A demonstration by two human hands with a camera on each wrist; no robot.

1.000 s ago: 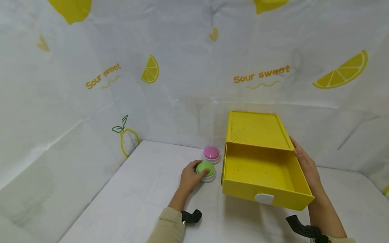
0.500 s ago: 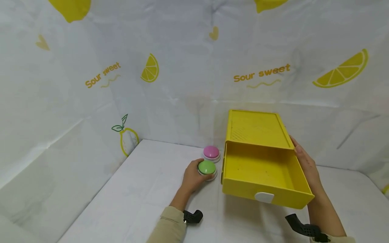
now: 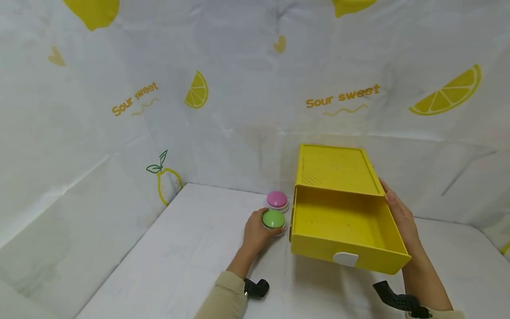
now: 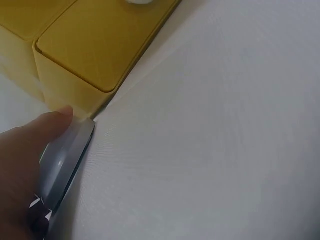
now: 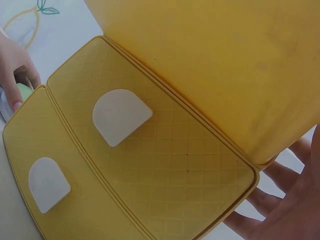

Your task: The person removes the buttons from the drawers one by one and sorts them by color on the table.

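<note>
My left hand (image 3: 255,230) grips a green-domed push button (image 3: 273,218) with a white base, fingers and thumb round its sides. The button is low at the tabletop, just left of a yellow drawer box (image 3: 338,170). In the left wrist view, the thumb lies near the box's lower corner and the base is beside it. The box's top drawer (image 3: 345,250) is pulled out and nothing shows inside. My right hand (image 3: 402,219) rests on the box's right side. The right wrist view shows its fingers (image 5: 280,175) spread along that side, below the pulled-out drawer.
A pink-domed push button (image 3: 276,200) stands just behind the green one, near the back wall. Two lower drawers with white handles (image 5: 122,117) are closed in the right wrist view. The white table (image 3: 171,252) stretches to the left.
My left hand has slid the green push button a little to the right and back, closer to the drawer box. The right hand and the box stay where they were.
</note>
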